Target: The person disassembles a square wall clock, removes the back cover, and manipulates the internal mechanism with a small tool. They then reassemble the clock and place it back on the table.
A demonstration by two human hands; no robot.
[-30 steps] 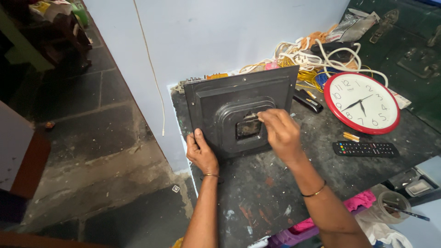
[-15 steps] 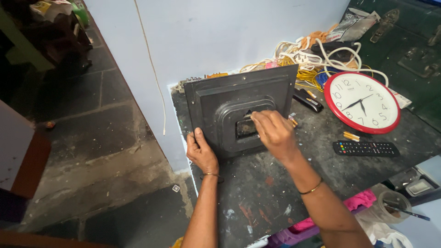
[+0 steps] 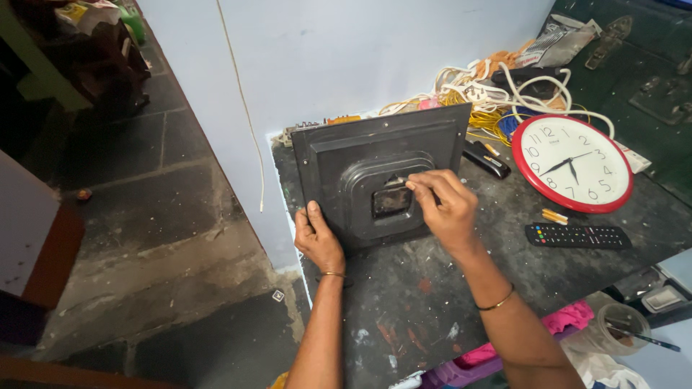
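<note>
A square black clock (image 3: 360, 155) stands propped up on its edge, back side toward me, on a dark worktop (image 3: 411, 302). My left hand (image 3: 319, 241) grips its lower left edge and steadies it. My right hand (image 3: 445, 209) rests on the raised round centre, its fingertips pinched at the top right corner of the small square mechanism opening (image 3: 391, 202). Whether the fingers hold a small part is hidden.
A round red-rimmed wall clock (image 3: 573, 162) lies face up to the right, with a black remote (image 3: 577, 235) and small batteries (image 3: 553, 215) in front of it. Tangled white and yellow cables (image 3: 490, 94) pile up behind. A plastic cup (image 3: 616, 328) and pink cloth (image 3: 569, 317) sit at lower right.
My right hand has slid left and slightly down across the clock's back, from the right of the mechanism opening onto its top edge. My left hand has stayed in place.
</note>
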